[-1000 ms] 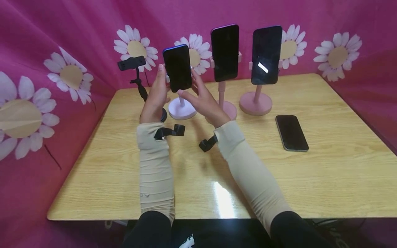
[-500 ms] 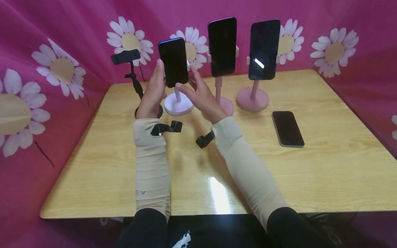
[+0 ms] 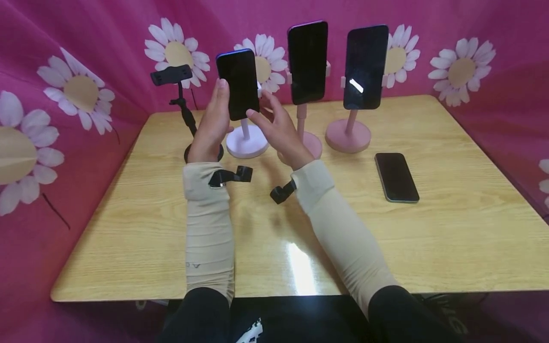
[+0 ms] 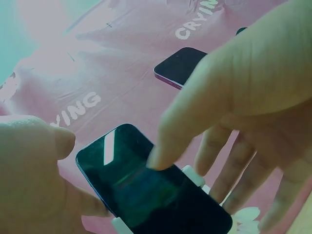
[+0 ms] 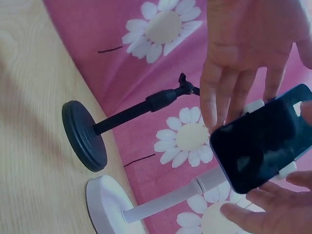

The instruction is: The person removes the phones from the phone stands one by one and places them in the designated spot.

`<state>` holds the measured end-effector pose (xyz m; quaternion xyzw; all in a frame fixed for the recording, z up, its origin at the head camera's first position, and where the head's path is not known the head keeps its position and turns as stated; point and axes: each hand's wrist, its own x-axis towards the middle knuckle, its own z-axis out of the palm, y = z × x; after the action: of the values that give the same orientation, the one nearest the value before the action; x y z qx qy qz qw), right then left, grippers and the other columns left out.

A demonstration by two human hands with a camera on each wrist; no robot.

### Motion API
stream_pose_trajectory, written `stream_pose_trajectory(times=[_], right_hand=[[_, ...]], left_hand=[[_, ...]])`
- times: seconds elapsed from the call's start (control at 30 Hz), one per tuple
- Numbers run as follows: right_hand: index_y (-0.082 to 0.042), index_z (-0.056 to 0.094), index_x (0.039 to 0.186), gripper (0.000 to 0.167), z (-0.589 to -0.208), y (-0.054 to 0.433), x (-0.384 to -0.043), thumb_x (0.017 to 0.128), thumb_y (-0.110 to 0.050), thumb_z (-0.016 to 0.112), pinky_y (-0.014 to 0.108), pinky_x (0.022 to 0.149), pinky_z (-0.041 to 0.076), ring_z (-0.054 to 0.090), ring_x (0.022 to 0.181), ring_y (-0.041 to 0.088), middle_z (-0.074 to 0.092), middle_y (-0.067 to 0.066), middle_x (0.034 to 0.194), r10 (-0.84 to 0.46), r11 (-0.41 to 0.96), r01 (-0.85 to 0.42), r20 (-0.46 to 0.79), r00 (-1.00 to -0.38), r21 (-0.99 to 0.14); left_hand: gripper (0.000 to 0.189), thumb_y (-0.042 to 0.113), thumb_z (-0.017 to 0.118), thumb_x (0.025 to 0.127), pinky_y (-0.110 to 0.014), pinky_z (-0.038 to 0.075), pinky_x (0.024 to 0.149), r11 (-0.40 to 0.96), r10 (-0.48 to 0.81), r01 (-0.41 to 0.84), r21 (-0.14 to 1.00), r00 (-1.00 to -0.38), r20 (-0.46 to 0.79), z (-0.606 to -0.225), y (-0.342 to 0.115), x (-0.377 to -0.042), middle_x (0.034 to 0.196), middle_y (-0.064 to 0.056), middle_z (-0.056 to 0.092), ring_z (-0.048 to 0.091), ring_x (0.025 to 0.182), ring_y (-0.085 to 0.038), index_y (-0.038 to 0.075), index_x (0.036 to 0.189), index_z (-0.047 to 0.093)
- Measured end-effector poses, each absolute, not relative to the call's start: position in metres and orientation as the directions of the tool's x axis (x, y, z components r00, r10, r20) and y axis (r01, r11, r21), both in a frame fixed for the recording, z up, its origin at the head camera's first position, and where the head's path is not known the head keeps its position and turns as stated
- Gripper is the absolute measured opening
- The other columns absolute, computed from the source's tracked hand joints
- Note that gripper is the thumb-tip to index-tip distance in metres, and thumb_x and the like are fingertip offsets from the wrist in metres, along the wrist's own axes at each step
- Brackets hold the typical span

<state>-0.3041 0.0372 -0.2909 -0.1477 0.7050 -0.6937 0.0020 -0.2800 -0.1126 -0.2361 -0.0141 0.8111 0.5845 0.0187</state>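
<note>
A smartphone [image 3: 240,88] with a blue edge stands upright in the clamp [image 5: 253,106] of a white phone stand [image 3: 247,145]. At the phone's left side is my left hand [image 3: 209,126]. Its thumb runs up along the screen's edge, and in the right wrist view its fingers reach straight toward the clamp. My right hand [image 3: 280,133] is on the other side. Its thumb is at the phone's lower right edge, overlapping the screen in the left wrist view, while its fingers [image 4: 239,168] are spread loosely beside the clamp.
Left of the white stand is a black stand [image 3: 182,102] with no phone. Two pink stands to the right hold a phone [image 3: 308,62] and another phone [image 3: 366,57]. One more phone [image 3: 397,177] lies flat on the wooden table [image 3: 450,228]. Behind hangs a pink flowered cloth [image 3: 433,21].
The right thumb has shifted slightly right, from the phone's lower screen to its edge. Both hands stay around the phone. The head view has tilted a little.
</note>
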Motion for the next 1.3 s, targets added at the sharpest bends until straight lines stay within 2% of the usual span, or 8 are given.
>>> stream_pose_trajectory(times=[0.17,0.33,0.5,0.6,0.7,0.83,1.03,1.3], right_hand=[[-0.020,0.039,0.146,0.057,-0.290,0.041,-0.302,0.094,-0.026,0.063,0.021,0.096,0.045,0.050,0.121,0.013,0.050,0.000,0.136,-0.143,-0.039,-0.235,0.239,-0.961,-0.971],[-0.022,0.045,0.143,0.053,-0.287,0.041,-0.302,0.094,-0.028,0.063,0.020,0.093,0.047,0.051,0.117,0.011,0.053,-0.003,0.132,-0.091,0.054,-0.240,0.235,-0.968,-0.969],[-0.022,0.050,0.138,0.049,-0.284,0.044,-0.302,0.092,-0.032,0.064,0.021,0.092,0.047,0.053,0.114,0.011,0.054,-0.003,0.128,-0.032,0.166,-0.304,0.303,-0.952,-0.938],[-0.021,0.050,0.138,0.049,-0.284,0.046,-0.301,0.093,-0.034,0.063,0.021,0.091,0.048,0.055,0.110,0.012,0.057,-0.001,0.124,-0.050,0.204,-0.321,0.318,-0.947,-0.925],[-0.019,0.052,0.136,0.047,-0.282,0.050,-0.298,0.093,-0.034,0.063,0.022,0.088,0.050,0.058,0.106,0.013,0.059,0.001,0.118,-0.079,0.226,-0.330,0.320,-0.944,-0.917],[-0.016,0.054,0.133,0.043,-0.276,0.057,-0.297,0.094,-0.031,0.062,0.026,0.084,0.052,0.060,0.099,0.016,0.062,0.004,0.114,-0.145,0.276,-0.377,0.350,-0.925,-0.884],[-0.014,0.056,0.129,0.038,-0.266,0.069,-0.294,0.095,-0.031,0.061,0.028,0.083,0.052,0.061,0.094,0.018,0.063,0.006,0.115,-0.265,0.352,-0.379,0.297,-0.918,-0.856],[-0.009,0.055,0.117,0.033,-0.255,0.083,-0.287,0.094,-0.031,0.063,0.032,0.079,0.054,0.063,0.088,0.024,0.063,0.009,0.102,-0.369,0.406,-0.352,0.200,-0.907,-0.843]], left_hand=[[0.069,0.069,0.023,0.093,-0.052,0.027,0.111,0.408,-0.034,-0.069,0.910,-0.998,-0.061,-0.232,-0.111,-0.276,0.161,0.013,0.002,0.008,0.147,-0.020,0.044,0.151,-0.004],[0.068,0.066,0.024,0.095,-0.056,0.015,0.114,0.523,-0.048,-0.079,0.849,-0.997,-0.063,-0.228,-0.109,-0.272,0.161,0.013,0.004,0.006,0.148,-0.018,0.043,0.150,-0.008],[0.058,0.054,0.028,0.101,-0.050,0.025,0.112,0.611,-0.056,-0.015,0.792,-0.998,0.025,-0.226,-0.108,-0.269,0.156,0.005,0.030,0.030,0.141,-0.019,0.036,0.154,0.013],[0.051,0.048,0.028,0.103,-0.045,0.033,0.108,0.664,-0.080,-0.002,0.748,-0.994,0.069,-0.225,-0.108,-0.266,0.143,-0.002,0.048,0.043,0.131,-0.020,0.026,0.148,0.035],[0.050,0.046,0.029,0.103,-0.039,0.045,0.098,0.684,-0.071,0.007,0.729,-0.995,0.076,-0.225,-0.110,-0.262,0.130,-0.007,0.056,0.053,0.119,-0.022,0.018,0.142,0.044],[0.050,0.045,0.032,0.103,-0.035,0.054,0.082,0.675,-0.013,0.031,0.737,-0.998,0.054,-0.222,-0.115,-0.257,0.123,-0.010,0.057,0.062,0.105,-0.025,0.017,0.143,0.043],[0.050,0.043,0.036,0.103,-0.040,0.054,0.083,0.631,0.126,0.106,0.769,-0.992,0.034,-0.222,-0.126,-0.249,0.131,-0.010,0.055,0.066,0.104,-0.029,0.018,0.146,0.040],[0.051,0.042,0.037,0.103,-0.044,0.054,0.083,0.591,0.287,0.218,0.776,-0.957,0.049,-0.224,-0.135,-0.245,0.141,-0.009,0.049,0.066,0.104,-0.031,0.024,0.150,0.032]])
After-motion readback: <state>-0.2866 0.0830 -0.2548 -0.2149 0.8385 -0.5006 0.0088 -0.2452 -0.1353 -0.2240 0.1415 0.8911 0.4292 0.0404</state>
